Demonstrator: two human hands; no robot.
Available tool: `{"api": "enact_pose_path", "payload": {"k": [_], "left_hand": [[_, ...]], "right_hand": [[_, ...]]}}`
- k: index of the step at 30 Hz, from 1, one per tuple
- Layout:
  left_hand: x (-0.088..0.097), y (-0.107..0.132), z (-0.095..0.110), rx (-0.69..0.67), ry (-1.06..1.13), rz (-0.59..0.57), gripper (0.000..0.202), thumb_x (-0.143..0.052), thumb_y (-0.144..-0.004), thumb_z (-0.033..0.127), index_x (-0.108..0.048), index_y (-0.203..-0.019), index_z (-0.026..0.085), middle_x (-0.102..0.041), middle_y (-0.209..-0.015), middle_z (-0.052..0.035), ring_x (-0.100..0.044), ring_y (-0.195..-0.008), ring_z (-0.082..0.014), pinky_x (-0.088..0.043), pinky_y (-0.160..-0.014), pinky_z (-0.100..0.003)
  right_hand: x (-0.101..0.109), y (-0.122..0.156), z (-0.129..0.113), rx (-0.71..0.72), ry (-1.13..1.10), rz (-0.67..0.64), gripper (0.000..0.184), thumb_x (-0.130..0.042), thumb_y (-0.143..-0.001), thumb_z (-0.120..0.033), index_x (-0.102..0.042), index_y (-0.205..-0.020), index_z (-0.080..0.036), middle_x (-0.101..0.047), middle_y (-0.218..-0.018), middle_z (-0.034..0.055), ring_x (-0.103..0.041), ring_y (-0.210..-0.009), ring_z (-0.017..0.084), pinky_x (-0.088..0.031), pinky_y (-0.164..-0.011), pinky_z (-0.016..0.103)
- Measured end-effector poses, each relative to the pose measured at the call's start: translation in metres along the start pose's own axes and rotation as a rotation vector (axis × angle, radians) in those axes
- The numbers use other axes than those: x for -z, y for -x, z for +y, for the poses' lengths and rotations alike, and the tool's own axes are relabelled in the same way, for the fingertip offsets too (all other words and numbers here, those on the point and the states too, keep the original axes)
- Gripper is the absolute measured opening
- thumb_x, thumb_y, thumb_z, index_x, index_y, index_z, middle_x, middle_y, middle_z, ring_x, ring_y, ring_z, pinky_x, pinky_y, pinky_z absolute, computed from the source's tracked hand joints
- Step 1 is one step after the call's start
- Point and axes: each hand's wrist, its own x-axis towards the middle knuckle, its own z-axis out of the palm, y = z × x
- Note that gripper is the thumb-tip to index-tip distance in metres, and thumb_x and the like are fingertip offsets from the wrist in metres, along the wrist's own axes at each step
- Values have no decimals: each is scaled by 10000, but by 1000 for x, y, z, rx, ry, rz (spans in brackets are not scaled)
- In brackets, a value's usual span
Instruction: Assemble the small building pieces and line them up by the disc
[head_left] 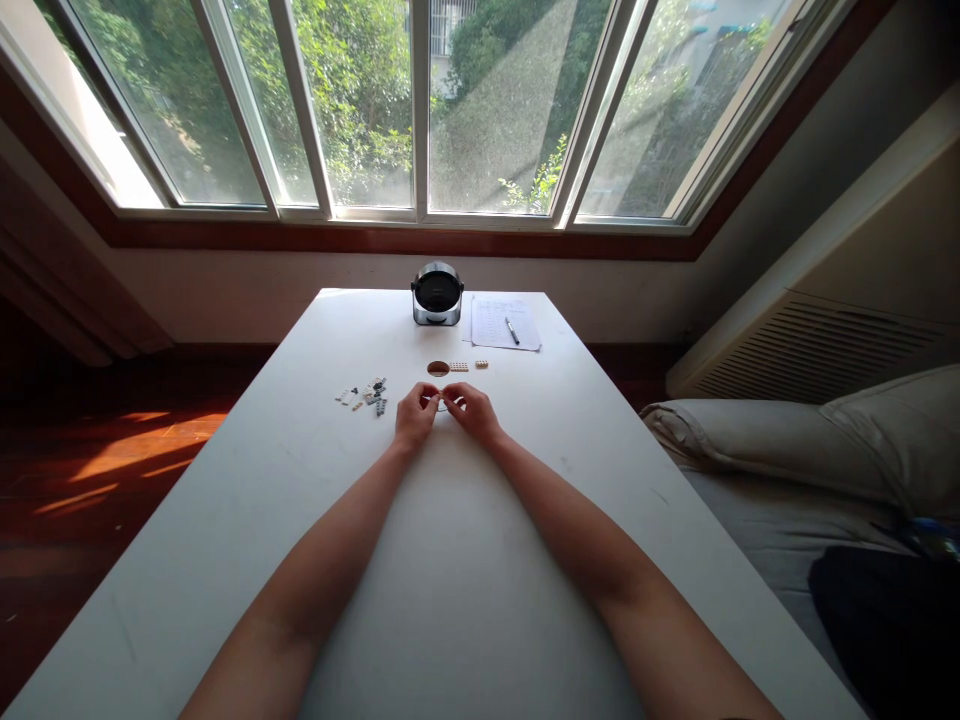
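Left hand [415, 412] and right hand [474, 408] pinch a small piece [441, 394], fingertips nearly meeting. Parts [379, 405] scattered left of hands; tan strip [459, 367] just beyond them.

Tabletop [450, 580] smooth; floor [150, 445] glossy wood; sheet [491, 322] paper; bolster [765, 435] cloth; loose pieces [381, 407] plastic-looking.

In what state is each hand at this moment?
Left hand: closed, apparently pinching a small tan piece.
Right hand: closed, apparently pinching the same piece.

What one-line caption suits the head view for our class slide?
Left hand and right hand hold a tiny piece over a white table, loose pieces alongside, paper and pen beyond.
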Motion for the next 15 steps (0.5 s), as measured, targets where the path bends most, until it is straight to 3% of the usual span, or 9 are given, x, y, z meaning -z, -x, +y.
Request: {"api": "enact_pose_path", "payload": {"k": [6, 10, 15], "left_hand": [[-1, -1, 0, 26, 15, 4, 144, -583, -886, 334, -611, -960, 214, -705, -918, -34, -652, -736, -140, -520, -722, -274], [-1, -1, 0, 42, 0, 22, 161, -559, -903, 332, -607, -1008, 218, -703, -958, -40, -655, -719, -136, -514, -707, -273], [-1, -1, 0, 67, -38, 11, 144, -558, -894, 320, -619, -981, 221, -708, -934, -31, -653, -701, -139, -492, -681, -270]], "right_hand": [[2, 0, -1, -40, 74, -12, 173, -586, -881, -349, -665, -990, -240, -664, -980, 54, -619, -857, 192, -525, -718, 316], [10, -7, 12, -53, 189, 50, 155, -601, -875, -342, -652, -975, -235, -652, -953, 51, -593, -869, 199, -496, -789, 330], [32, -25, 44, -310, 464, 196, 131, -595, -856, -313, -639, -920, -207, -633, -925, 82, -552, -924, 242, -445, -860, 373]]}}
